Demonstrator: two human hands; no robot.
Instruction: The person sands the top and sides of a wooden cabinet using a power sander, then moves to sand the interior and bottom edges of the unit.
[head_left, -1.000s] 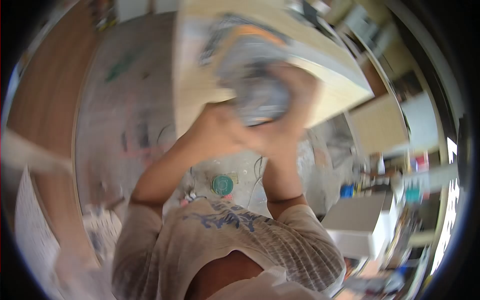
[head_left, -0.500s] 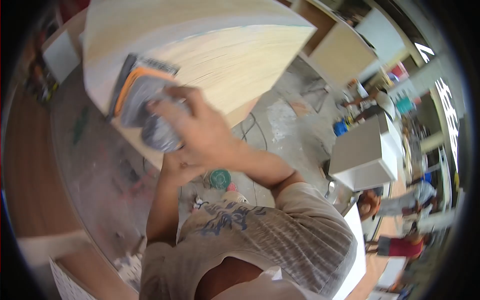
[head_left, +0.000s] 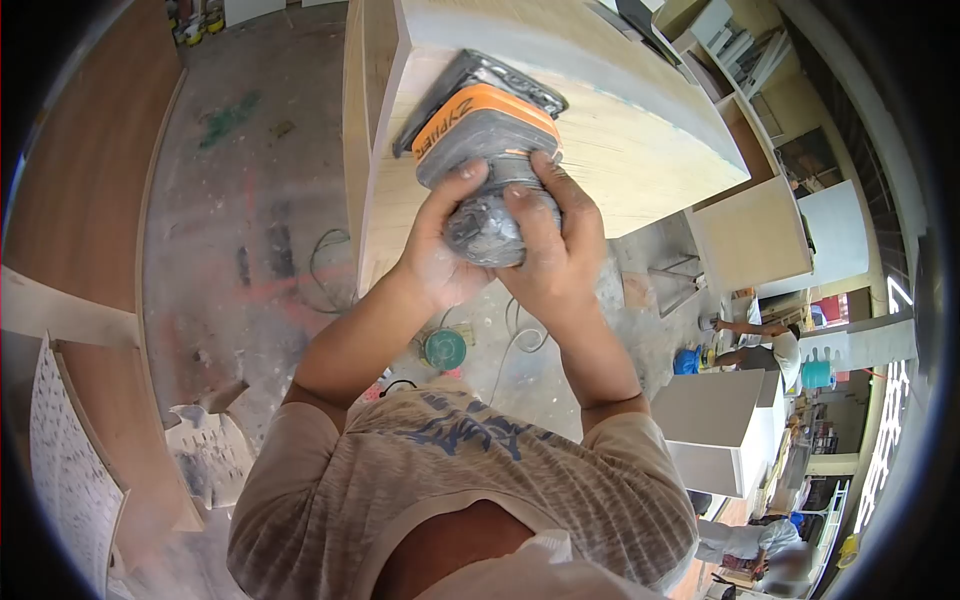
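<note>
Dusty workshop with a concrete floor point(head_left: 250, 200) stained with paint. A loose cable point(head_left: 520, 340) and a green round lid-like thing point(head_left: 445, 347) lie on it below you. A pale wooden board point(head_left: 640, 160) fills the top of the view; it looks like the face of a cabinet, not a table. The sander point(head_left: 485, 120), orange and grey, sits flat on that board near its left edge. Your left hand point(head_left: 435, 255) and right hand point(head_left: 560, 250) both wrap the grey rear grip. Your fingers point(head_left: 520, 215) are curled tight and pressed onto the housing, thumbs on top, no gap showing. Off to the right, well apart, there's a white cabinet point(head_left: 715, 425) and another person point(head_left: 765, 345) bent over near the floor.

Handling, as a judgement: the sander looks hard-shelled, stiff and moderately heavy. It's dust-coated, so maybe a bit slick, and it will likely buzz in your grip. Take it by the rounded grey body as you do now, both palms round it, pad flat. The board looks rigid and large, and its edge could chip. Tilt the pad and it may gouge.
</note>
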